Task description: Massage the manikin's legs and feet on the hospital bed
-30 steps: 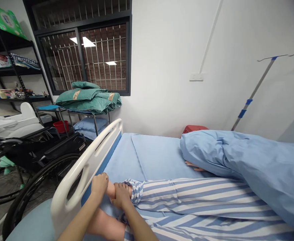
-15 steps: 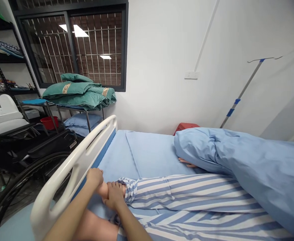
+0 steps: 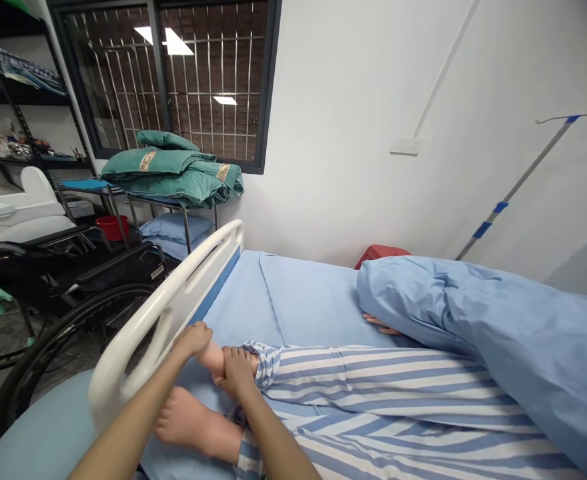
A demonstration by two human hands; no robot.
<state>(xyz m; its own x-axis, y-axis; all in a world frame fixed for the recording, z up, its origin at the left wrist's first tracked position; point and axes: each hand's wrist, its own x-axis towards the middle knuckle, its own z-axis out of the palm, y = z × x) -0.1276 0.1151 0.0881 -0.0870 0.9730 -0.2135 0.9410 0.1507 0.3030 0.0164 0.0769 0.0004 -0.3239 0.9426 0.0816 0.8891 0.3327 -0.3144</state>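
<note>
A figure with smooth, manikin-like feet lies on the bed in blue-and-white striped trousers (image 3: pixel 373 373). My left hand (image 3: pixel 195 337) is closed over the toe end of its far foot (image 3: pixel 210 357), hiding the toes. Just below the trouser cuff, my right hand (image 3: pixel 237 370) is wrapped round the ankle of that same leg. The near foot (image 3: pixel 188 421) rests on the sheet below my left forearm, toes to the left, with neither hand on it.
A white bed end board (image 3: pixel 168 293) stands left of the feet, with a wheelchair (image 3: pixel 108 287) beyond it. A blue quilt (image 3: pixel 473 307) covers the upper body, and part of a hand shows under its edge. An IV pole (image 3: pixel 518 180) leans at right.
The view has shifted, bringing the near foot more fully into sight. My left hand has tilted from an upright fist to lie more over the toes. My right hand keeps the ankle.
</note>
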